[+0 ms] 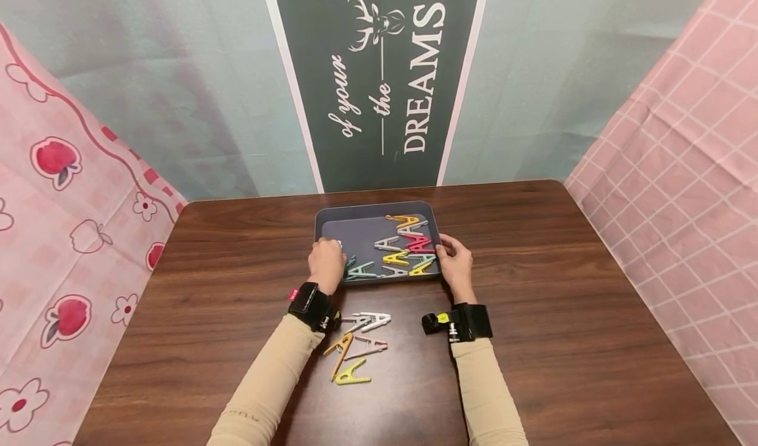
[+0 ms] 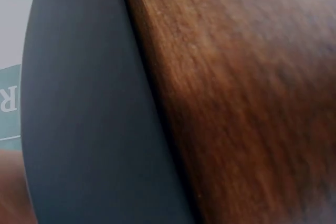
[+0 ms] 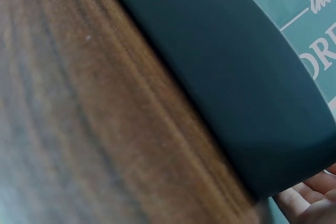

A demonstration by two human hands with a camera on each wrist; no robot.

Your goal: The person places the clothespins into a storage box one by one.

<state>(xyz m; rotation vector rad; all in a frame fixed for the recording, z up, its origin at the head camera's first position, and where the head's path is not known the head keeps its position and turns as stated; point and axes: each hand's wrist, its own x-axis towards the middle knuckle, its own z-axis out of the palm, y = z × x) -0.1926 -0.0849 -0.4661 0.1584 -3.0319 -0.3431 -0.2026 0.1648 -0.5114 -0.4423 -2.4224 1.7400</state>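
A dark grey rectangular tray [image 1: 355, 225] lies on the table, with several coloured clothespins [image 1: 395, 257] mostly in its right half. My left hand [image 1: 327, 262] grips the tray's left wall, its fingers curled over the rim; a small pale bit shows beside the knuckles. On the opposite side my right hand [image 1: 456, 265] holds the right wall, thumb near the rim. Fingers of the right hand [image 3: 310, 198] show at the tray's corner in the right wrist view. The tray's outer wall [image 2: 89, 103] fills much of the left wrist view.
Several more clothespins, among them a yellow-green clothespin [image 1: 353, 373] and a white clothespin [image 1: 376, 321], lie on the brown wooden table [image 1: 562, 314] between the forearms. A curtain with lettering [image 1: 385, 91] hangs behind the table, and pink cloths [image 1: 681, 137] hang at both sides.
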